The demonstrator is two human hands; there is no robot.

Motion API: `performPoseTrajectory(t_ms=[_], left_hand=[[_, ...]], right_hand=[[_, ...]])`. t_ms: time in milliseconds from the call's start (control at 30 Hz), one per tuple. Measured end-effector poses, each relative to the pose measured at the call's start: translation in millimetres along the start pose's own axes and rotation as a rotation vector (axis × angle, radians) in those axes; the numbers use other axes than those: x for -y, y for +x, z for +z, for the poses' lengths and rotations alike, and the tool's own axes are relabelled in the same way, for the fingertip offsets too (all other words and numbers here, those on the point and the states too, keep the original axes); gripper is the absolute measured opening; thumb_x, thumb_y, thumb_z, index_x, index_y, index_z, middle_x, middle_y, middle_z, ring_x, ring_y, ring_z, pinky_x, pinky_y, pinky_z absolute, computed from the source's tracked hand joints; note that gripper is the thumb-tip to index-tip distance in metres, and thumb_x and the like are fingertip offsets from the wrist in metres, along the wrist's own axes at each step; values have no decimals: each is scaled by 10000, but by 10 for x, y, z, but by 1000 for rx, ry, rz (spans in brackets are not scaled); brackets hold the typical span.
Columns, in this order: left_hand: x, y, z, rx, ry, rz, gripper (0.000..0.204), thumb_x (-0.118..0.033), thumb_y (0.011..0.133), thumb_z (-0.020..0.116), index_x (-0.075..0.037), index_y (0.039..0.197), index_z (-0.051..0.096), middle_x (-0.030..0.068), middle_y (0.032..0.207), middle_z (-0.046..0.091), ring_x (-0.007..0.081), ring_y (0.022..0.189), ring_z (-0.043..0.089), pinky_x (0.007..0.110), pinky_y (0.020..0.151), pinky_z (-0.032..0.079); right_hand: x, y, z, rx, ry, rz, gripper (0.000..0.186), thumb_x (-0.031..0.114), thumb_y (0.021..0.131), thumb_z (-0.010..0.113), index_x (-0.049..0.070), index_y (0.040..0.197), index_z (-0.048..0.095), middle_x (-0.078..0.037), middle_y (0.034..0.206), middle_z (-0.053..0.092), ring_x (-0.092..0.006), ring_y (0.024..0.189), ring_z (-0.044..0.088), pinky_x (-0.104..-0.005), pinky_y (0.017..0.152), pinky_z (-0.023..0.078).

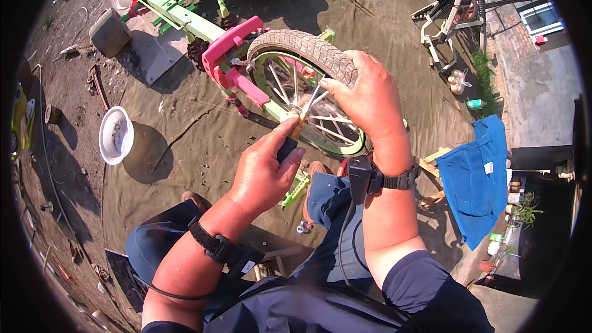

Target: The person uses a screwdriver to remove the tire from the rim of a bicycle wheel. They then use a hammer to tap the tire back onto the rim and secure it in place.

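Note:
A small spoked wheel [336, 120] with a light green rim stands before me, mounted in a pink fork [231, 46]. My left hand [265, 169] is closed round the black and orange handle of a screwdriver [299, 124]. Its metal shaft points up across the spokes toward the rim. My right hand [369, 95] grips the dusty tyre [302, 46] on the right side of the wheel. The thumb tip is by the far end of the shaft; whether it touches cannot be made out. The right fingers are partly hidden behind the tyre.
The fork joins a green frame [185, 15] at the upper left. A white bowl [116, 135] sits on the brown ground sheet [185, 98]. Blue cloth [478, 179] hangs at the right. Another metal frame [453, 21] stands at the far right, near a green can [475, 104].

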State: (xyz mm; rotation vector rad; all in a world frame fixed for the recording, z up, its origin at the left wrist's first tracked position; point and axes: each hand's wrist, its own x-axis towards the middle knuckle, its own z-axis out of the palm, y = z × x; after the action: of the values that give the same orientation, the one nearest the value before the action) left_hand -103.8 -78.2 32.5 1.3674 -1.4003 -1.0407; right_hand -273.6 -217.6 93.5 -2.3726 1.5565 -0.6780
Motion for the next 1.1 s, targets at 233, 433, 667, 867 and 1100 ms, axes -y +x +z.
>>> performPoseTrajectory(t_ms=[233, 433, 667, 867, 1100], left_hand=[[329, -23, 390, -181, 28, 148, 566, -40, 881, 702, -44, 1415, 514, 204, 1234, 655, 321, 1112, 661, 365, 960, 501], [185, -19, 252, -102, 4, 82, 576, -42, 891, 699, -38, 1431, 498, 175, 1206, 667, 220, 1096, 652, 335, 951, 492], [-345, 221, -170, 91, -44, -135, 478, -67, 924, 665, 0, 1381, 543, 124, 1095, 697, 117, 995, 610, 301, 908, 487], [-308, 349, -263, 135, 7, -106, 465, -62, 922, 667, -14, 1372, 557, 110, 1105, 699, 110, 992, 611, 296, 907, 488], [-245, 325, -188, 92, 32, -51, 465, -52, 912, 668, -13, 1363, 560, 109, 1042, 697, 116, 915, 618, 302, 837, 501]], right_hand=[[15, -5, 4, -18, -53, -38, 444, 261, 743, 810, 38, 1083, 632, -182, 1032, 672, -383, 973, 657, -463, 842, 536], [4, -13, 22, -56, -93, -67, 377, 209, 764, 765, 35, 1075, 641, -186, 1027, 677, -391, 944, 662, -469, 815, 543], [-69, 35, 76, -117, -59, -14, 305, 175, 777, 738, 60, 1051, 667, -175, 950, 694, -383, 898, 671, -463, 783, 542], [-66, 81, 70, -134, 54, 46, 236, 161, 777, 738, 64, 986, 692, -170, 875, 697, -385, 843, 674, -456, 737, 536], [-111, 103, 67, -101, 190, 74, 220, 150, 771, 744, 71, 972, 707, -177, 872, 707, -374, 818, 684, -430, 724, 537]])
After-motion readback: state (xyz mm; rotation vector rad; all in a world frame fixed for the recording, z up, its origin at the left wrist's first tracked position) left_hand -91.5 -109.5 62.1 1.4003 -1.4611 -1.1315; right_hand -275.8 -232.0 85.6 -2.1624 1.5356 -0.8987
